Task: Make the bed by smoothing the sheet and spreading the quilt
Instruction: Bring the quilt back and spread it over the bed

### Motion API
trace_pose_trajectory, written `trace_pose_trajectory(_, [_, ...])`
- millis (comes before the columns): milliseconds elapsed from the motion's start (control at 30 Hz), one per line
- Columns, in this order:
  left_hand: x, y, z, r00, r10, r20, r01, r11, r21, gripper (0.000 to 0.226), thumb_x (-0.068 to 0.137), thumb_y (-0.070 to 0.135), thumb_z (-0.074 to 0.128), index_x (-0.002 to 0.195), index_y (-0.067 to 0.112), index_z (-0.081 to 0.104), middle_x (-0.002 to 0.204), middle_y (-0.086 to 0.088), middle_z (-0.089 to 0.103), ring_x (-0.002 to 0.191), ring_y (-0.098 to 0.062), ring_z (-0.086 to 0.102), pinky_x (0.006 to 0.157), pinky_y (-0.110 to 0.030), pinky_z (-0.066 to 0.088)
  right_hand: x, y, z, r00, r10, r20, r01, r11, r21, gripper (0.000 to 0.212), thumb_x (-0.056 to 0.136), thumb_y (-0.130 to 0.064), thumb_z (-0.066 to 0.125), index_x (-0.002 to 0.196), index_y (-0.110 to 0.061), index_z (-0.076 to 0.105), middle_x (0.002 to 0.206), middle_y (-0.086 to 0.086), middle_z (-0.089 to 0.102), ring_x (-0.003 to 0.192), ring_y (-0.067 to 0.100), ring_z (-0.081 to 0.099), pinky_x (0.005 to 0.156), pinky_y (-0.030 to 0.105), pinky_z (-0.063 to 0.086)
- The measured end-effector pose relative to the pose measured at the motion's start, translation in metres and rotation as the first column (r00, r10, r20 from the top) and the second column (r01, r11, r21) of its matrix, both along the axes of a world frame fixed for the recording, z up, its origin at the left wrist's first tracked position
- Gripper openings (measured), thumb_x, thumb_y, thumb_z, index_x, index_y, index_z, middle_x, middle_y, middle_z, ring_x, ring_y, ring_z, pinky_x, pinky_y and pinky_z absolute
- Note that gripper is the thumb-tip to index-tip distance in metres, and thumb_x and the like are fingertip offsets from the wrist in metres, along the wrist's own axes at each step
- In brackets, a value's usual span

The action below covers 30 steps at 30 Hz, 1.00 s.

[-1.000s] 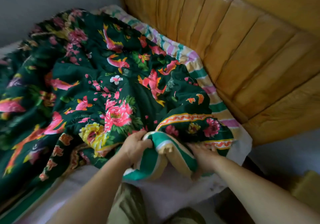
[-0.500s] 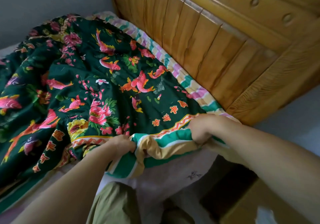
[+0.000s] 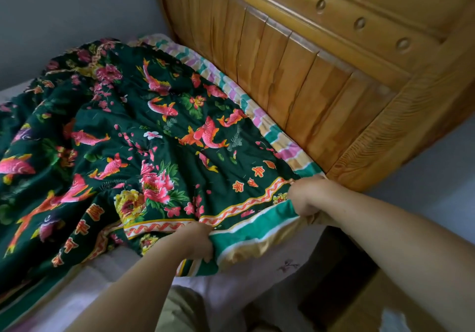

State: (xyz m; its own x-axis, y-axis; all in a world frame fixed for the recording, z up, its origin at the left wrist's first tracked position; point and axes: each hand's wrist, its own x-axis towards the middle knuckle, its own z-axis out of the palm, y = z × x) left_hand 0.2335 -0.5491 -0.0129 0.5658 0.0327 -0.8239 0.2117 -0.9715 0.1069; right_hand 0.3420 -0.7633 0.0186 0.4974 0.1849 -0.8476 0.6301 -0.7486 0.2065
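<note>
A dark green quilt (image 3: 144, 136) printed with pink fish and flowers lies rumpled across the bed. Its underside is striped green, white and tan and shows along the near edge. My left hand (image 3: 195, 241) grips that near edge. My right hand (image 3: 307, 198) grips the quilt's corner close to the wooden headboard. The edge is stretched fairly taut between the two hands. A pale pink sheet (image 3: 257, 272) covers the mattress below the quilt. A pastel striped cloth (image 3: 259, 118) runs along the headboard side.
The tall wooden headboard (image 3: 321, 74) stands at the right. A grey wall (image 3: 64, 10) is behind the bed. The grey floor (image 3: 424, 177) shows at the right, with a yellowish wooden object (image 3: 365, 311) at the lower right. My khaki trousers (image 3: 180, 311) press the bed's near side.
My right hand has carried the quilt corner out toward the headboard, away from the left hand. The bunched striped fold between the hands has been pulled flat and the edge straightened.
</note>
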Motion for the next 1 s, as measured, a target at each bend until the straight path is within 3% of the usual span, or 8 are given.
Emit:
trace_pose_trajectory(133, [0.006,-0.001,0.001,0.995,-0.072,-0.071,0.074,0.997,0.023,0.052,0.076,0.017,0.071,0.125,0.013,0.055,0.127,-0.009,0.058,0.116,-0.027,0.054,0.094,-0.035,0.046,-0.003,-0.004,-0.003,0.998,-0.008,-0.062,0.01,1.0,0.029,0.032,0.086,-0.006,0.046,0.115,-0.005,0.059,0.096,0.01,0.054,0.091,0.028,0.052,0.084,0.038,0.047])
trace_pose_trajectory(300, [0.002,-0.006,-0.013,0.993,-0.117,0.028,0.117,0.993,0.001,0.039,0.081,0.016,0.06,0.12,0.018,0.057,0.12,-0.007,0.059,0.111,-0.027,0.056,0.087,-0.034,0.047,-0.022,-0.021,-0.041,0.974,-0.019,-0.228,-0.007,0.994,-0.113,0.066,0.082,-0.007,0.062,0.143,-0.018,0.038,0.144,0.006,0.042,0.123,0.031,0.049,0.098,0.045,0.046])
trace_pose_trajectory(400, [-0.007,-0.017,-0.028,0.985,-0.069,0.16,0.079,0.995,-0.057,0.029,0.083,0.017,0.054,0.11,0.021,0.061,0.112,-0.006,0.063,0.105,-0.027,0.059,0.085,-0.036,0.052,-0.025,-0.01,-0.045,0.956,-0.135,-0.261,0.161,0.984,0.08,0.081,0.081,-0.007,0.07,0.148,-0.025,0.029,0.148,0.006,0.039,0.126,0.029,0.048,0.097,0.039,0.048])
trace_pose_trajectory(500, [-0.014,-0.022,-0.036,0.962,0.072,0.264,-0.042,0.992,-0.116,0.026,0.085,0.017,0.053,0.109,0.021,0.061,0.111,-0.006,0.064,0.103,-0.027,0.06,0.082,-0.035,0.051,-0.027,0.02,-0.035,0.894,-0.216,-0.393,0.352,0.882,0.315,0.095,0.074,-0.021,0.08,0.149,-0.033,0.022,0.152,0.0,0.033,0.134,0.025,0.04,0.106,0.038,0.04])
trace_pose_trajectory(633, [-0.011,-0.014,-0.028,0.823,0.287,0.49,-0.164,0.946,-0.278,0.028,0.084,0.015,0.058,0.112,0.016,0.062,0.111,-0.005,0.066,0.105,-0.026,0.06,0.081,-0.032,0.046,-0.043,0.071,-0.036,0.925,-0.136,-0.354,0.321,0.778,0.54,0.11,0.067,-0.033,0.083,0.151,-0.03,0.011,0.151,0.0,0.036,0.134,0.021,0.039,0.106,0.031,0.037])
trace_pose_trajectory(767, [-0.015,0.001,-0.018,0.637,0.466,0.614,-0.265,0.881,-0.393,0.013,0.083,0.015,0.063,0.095,0.01,0.064,0.095,-0.007,0.067,0.091,-0.026,0.061,0.072,-0.029,0.042,-0.055,0.1,-0.052,0.963,-0.203,-0.18,0.271,0.708,0.652,0.067,0.072,-0.016,0.068,0.132,-0.029,0.041,0.122,0.005,0.06,0.11,0.027,0.058,0.082,0.03,0.048])
trace_pose_trajectory(867, [-0.028,0.021,-0.015,0.509,0.599,0.618,-0.392,0.801,-0.453,0.01,0.084,0.01,0.061,0.092,0.01,0.065,0.092,-0.007,0.068,0.088,-0.025,0.061,0.073,-0.031,0.046,-0.035,0.096,-0.063,0.956,-0.266,-0.126,0.282,0.71,0.645,0.045,0.07,-0.015,0.062,0.111,-0.033,0.061,0.109,0.0,0.067,0.101,0.022,0.061,0.08,0.026,0.05])
trace_pose_trajectory(1000, [-0.066,0.064,-0.025,0.475,0.682,0.557,-0.586,0.717,-0.378,0.014,0.088,0.014,0.057,0.099,0.01,0.064,0.099,-0.009,0.068,0.095,-0.03,0.06,0.074,-0.03,0.044,0.005,0.074,-0.077,0.788,-0.611,0.073,0.435,0.637,0.636,0.029,0.078,-0.014,0.061,0.106,-0.023,0.063,0.108,0.008,0.068,0.098,0.027,0.062,0.079,0.03,0.048])
